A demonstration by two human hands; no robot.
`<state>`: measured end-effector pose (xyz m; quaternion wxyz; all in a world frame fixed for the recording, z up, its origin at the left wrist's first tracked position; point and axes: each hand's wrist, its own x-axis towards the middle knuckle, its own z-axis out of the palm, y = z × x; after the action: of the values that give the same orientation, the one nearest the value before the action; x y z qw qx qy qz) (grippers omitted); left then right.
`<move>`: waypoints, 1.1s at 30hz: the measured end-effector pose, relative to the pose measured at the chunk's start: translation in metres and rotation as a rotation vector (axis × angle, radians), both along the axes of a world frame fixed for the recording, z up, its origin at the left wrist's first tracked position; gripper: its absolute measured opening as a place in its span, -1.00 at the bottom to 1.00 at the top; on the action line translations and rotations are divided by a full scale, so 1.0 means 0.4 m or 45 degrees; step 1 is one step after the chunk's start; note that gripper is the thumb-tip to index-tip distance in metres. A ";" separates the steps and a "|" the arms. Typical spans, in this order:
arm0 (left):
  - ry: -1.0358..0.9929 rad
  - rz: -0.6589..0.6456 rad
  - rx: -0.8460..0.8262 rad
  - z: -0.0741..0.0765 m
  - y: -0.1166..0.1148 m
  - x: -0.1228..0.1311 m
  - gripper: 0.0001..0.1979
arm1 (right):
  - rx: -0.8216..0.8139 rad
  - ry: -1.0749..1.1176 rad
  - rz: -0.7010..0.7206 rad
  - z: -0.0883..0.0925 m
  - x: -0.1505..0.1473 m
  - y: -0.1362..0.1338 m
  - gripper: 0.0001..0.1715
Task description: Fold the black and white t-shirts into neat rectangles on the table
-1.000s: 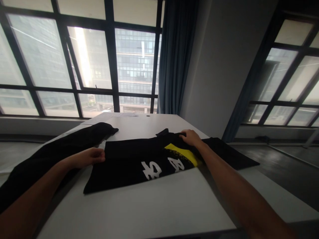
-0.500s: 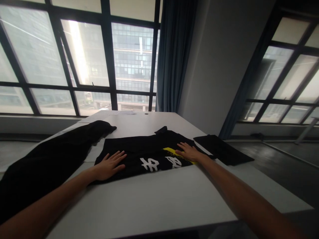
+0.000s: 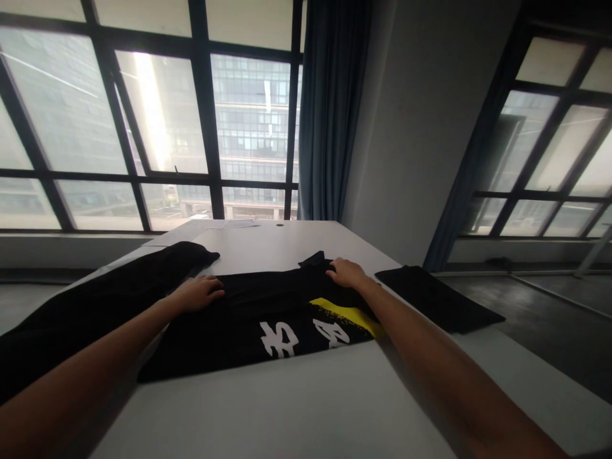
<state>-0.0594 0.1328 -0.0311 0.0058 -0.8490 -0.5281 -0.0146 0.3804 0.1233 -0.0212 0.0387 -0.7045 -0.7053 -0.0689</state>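
A black shirt [image 3: 248, 306] lies folded on the white table in front of me, with white lettering and a yellow band on its right part. Its collar [image 3: 313, 259] sticks up at the far edge. At the shirt's far left corner, my left hand [image 3: 201, 293] is closed with fingers curled on the cloth. My right hand [image 3: 348, 274] is closed on the far edge just right of the collar. Both sets of fingertips are partly hidden.
The white table [image 3: 268, 408] reaches toward the windows. A long heap of black cloth [image 3: 115, 287] lies along its left side. A flat folded black cloth [image 3: 440, 299] lies on the right. Papers [image 3: 234, 224] rest at the far end, near a blue curtain [image 3: 329, 115].
Both hands have moved from lying flat on the shirt to its far edge, and their fingers have curled. The shirt's near left corner now spreads closer to me.
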 end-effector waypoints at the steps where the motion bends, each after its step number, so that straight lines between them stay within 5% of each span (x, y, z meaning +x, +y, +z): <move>1: 0.047 0.039 0.051 -0.007 0.030 -0.002 -0.48 | -0.022 0.033 0.017 0.000 -0.010 0.036 -0.46; 6: 0.132 0.161 0.036 -0.033 0.152 -0.022 -0.52 | -0.093 0.056 0.071 -0.023 -0.049 0.194 -0.48; 12: 0.142 0.152 -0.036 -0.011 0.230 -0.021 -0.61 | -0.241 0.027 0.002 -0.040 -0.057 0.293 -0.19; 16: 0.166 0.179 -0.005 0.005 0.244 -0.007 -0.71 | -0.192 -0.010 -0.069 -0.015 -0.065 0.307 -0.45; 23: -0.125 0.313 0.380 0.056 0.175 -0.002 -0.65 | 0.379 -0.058 -0.150 0.077 -0.039 0.180 -0.49; 30: -0.111 0.035 0.301 0.037 0.015 -0.035 -0.67 | 0.034 -0.205 0.199 0.036 0.034 -0.051 -0.66; 33: -0.033 0.010 0.240 0.010 -0.034 -0.043 -0.65 | 0.011 -0.107 0.193 0.003 0.048 -0.116 -0.51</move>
<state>-0.0765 0.1191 -0.0270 0.0790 -0.8424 -0.5278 -0.0751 0.3997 0.0770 -0.0200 0.0172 -0.6454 -0.7573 -0.0984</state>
